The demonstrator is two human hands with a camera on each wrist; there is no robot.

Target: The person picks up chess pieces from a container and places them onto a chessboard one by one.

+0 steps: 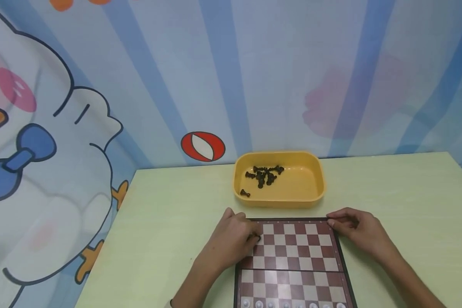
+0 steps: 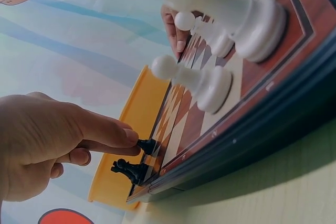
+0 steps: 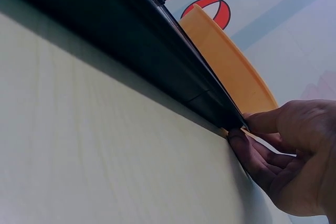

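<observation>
A brown-and-cream chessboard (image 1: 289, 251) lies on the table. At its far left, my left hand (image 1: 229, 239) pinches a small black chess piece (image 2: 147, 146) by the top, its base right at the board's squares. Beside that piece a black knight (image 2: 130, 171) stands on the board near the corner. My right hand (image 1: 363, 231) grips the board's far right corner, thumb on the top edge and fingers underneath, as the right wrist view shows. White pieces, among them a white pawn (image 2: 197, 82), stand along the near side of the board.
Just behind the board, a yellow tray (image 1: 281, 203) holds several black chess pieces (image 1: 269, 177) lying loose, mostly in its left part. The pale table (image 1: 177, 214) ends at a blue printed backdrop (image 1: 277, 85) behind the tray.
</observation>
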